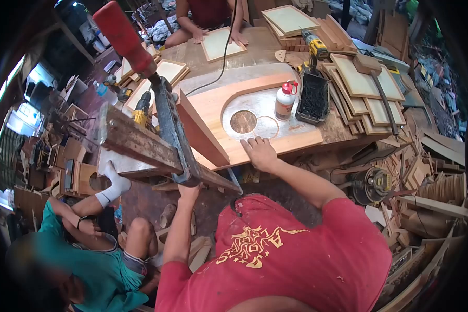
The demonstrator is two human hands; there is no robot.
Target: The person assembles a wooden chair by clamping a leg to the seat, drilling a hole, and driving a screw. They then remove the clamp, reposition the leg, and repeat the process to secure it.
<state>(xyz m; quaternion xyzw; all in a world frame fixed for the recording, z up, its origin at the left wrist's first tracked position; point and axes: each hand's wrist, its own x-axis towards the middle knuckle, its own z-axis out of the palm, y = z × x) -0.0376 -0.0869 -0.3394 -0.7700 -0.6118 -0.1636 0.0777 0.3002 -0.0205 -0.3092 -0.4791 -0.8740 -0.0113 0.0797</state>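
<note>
Left hand was up against the lower black end of one big clamp, fingers mostly hidden, so how far it was closed couldn't be told; right hand was empty, palm down with fingers loosely spread on the near arm of one curved wooden frame. Clamp stood tilted at the left end of the frame, one red handle on top, long rusty metal bar, dark metal head; one smooth reddish board stood on edge just beside it. Frame was U-shaped, pale bare wood, lying on a worktable over a scuffed silvery sheet with one brown round patch, hole or disc unclear. Containers: one white bottle with a red cap, upright inside the curve, contents not visible; one black tray just beyond the frame's right side, filled with small dark pieces too fine to identify. One yellow drill stood by the tray. Farther right, a stack of flat pale panels, at least four, wood-edged, with one block-headed mallet across it. Across the table, a co-worker's two hands rested on one framed panel.
</note>
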